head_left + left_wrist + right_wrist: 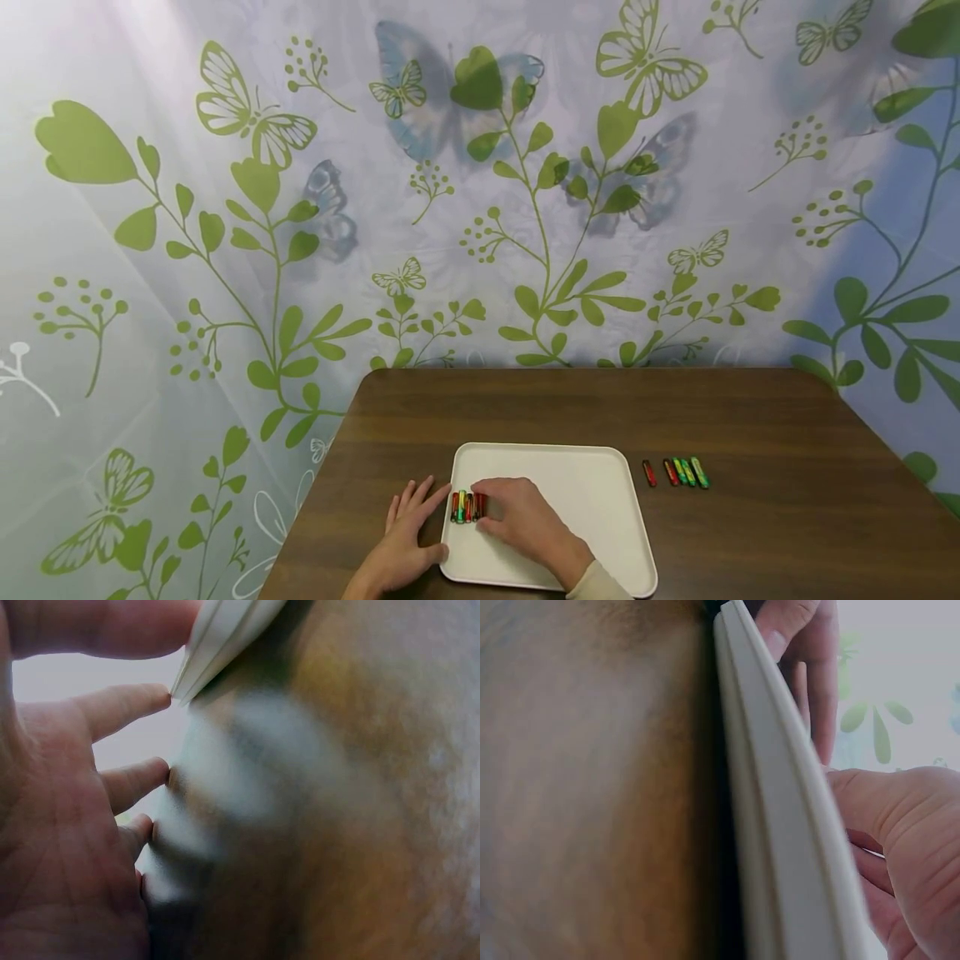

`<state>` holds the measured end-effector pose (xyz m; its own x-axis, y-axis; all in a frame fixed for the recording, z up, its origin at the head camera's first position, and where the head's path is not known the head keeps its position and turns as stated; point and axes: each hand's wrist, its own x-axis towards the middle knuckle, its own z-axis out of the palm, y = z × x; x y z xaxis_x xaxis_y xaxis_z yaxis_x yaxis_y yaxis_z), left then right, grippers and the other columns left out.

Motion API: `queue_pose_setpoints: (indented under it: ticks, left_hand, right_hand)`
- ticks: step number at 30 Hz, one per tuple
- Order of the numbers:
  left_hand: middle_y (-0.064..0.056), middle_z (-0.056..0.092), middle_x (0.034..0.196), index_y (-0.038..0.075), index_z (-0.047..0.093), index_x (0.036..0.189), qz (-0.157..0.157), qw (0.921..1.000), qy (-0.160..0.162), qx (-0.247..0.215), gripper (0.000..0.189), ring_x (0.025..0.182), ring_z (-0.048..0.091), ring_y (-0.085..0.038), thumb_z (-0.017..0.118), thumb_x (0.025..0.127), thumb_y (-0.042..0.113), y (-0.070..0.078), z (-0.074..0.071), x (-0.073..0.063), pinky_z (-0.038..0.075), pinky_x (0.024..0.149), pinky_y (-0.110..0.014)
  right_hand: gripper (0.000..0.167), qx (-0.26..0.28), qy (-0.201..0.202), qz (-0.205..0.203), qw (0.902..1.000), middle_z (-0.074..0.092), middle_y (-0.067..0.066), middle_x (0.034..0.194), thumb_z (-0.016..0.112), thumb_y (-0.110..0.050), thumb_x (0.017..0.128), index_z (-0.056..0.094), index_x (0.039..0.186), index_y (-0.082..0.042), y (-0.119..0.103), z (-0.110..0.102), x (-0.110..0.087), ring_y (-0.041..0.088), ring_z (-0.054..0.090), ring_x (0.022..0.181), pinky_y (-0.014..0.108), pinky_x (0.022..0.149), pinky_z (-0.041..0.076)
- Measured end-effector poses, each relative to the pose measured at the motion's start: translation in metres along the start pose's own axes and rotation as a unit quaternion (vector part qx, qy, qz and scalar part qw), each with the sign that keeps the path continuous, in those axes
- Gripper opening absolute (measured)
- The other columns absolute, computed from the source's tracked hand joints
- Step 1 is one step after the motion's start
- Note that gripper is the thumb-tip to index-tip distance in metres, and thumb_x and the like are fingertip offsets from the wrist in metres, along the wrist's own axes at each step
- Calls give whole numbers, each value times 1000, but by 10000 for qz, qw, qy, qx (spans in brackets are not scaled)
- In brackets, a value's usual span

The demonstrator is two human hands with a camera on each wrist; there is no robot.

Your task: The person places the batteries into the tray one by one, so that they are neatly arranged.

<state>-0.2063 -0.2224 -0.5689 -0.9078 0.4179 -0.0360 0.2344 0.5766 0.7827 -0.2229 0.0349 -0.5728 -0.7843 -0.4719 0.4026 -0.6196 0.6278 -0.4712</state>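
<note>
Several small cylindrical batteries point(461, 506), red-and-black and green-yellow, stand side by side in a row at the left of a white tray point(577, 508). My right hand point(528, 521) reaches over the tray and pinches the red battery point(482, 505) at the row's right end between thumb and forefinger. In the right wrist view the tray's rim hides part of that hand point(922, 847). My left hand point(405, 537) lies spread at the tray's left edge, its thumb and forefinger by the rim. Its fingertips meet the brown table point(360, 847) in the left wrist view.
On the table right of the tray lie more batteries: one red battery point(648, 473) apart, then a group of red and green batteries point(686, 472). Behind the table's far edge hangs a curtain point(450, 250) printed with leaves and butterflies.
</note>
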Motion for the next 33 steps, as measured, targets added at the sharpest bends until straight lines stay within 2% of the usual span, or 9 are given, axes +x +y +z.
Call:
queue_pose_setpoints:
  ticks: [6, 15, 20, 24, 33]
  left_hand:
    - [-32, 25, 177, 16, 52, 163, 29, 10000, 48, 17, 92, 164, 2, -62, 79, 76, 14, 0, 0, -1, -12, 125, -78]
    - [-32, 25, 177, 16, 52, 164, 35, 10000, 64, -1, 92, 164, 1, -62, 79, 76, 14, 2, -1, -1, -12, 125, -78]
    - [-32, 25, 177, 14, 52, 164, 53, 10000, 43, -48, 93, 164, 1, -62, 79, 75, 13, 1, 0, 0, -12, 125, -79]
    - [-32, 25, 177, 15, 52, 164, 49, 10000, 47, -51, 93, 164, 1, -62, 78, 75, 13, 0, -1, 0, -12, 124, -79]
    - [-31, 24, 177, 15, 51, 164, 99, 9999, 24, -83, 94, 165, 1, -61, 79, 74, 13, -2, -3, 0, -12, 125, -78]
  right_hand:
    - [42, -98, 169, -45, 9998, 83, 2, 122, 93, -17, 85, 81, 124, -8, 3, -7, -1, 20, 79, 116, 40, 99, 65]
    - [43, 156, 217, 528, 9982, 83, 2, 124, 91, -23, 88, 81, 126, -8, 17, -33, -10, 22, 79, 117, 43, 101, 64]
    - [45, 355, 136, 869, 9955, 82, 0, 128, 91, -26, 88, 81, 129, -10, 33, -55, -24, 23, 79, 117, 43, 100, 64]
    - [47, 495, 81, 1003, 9937, 81, 1, 129, 91, -29, 89, 80, 130, -9, 48, -78, -38, 29, 80, 112, 43, 97, 65]
    - [58, 326, -84, 1219, 9920, 80, 1, 132, 88, -47, 90, 78, 135, -11, 81, -130, -79, 32, 80, 113, 44, 94, 66]
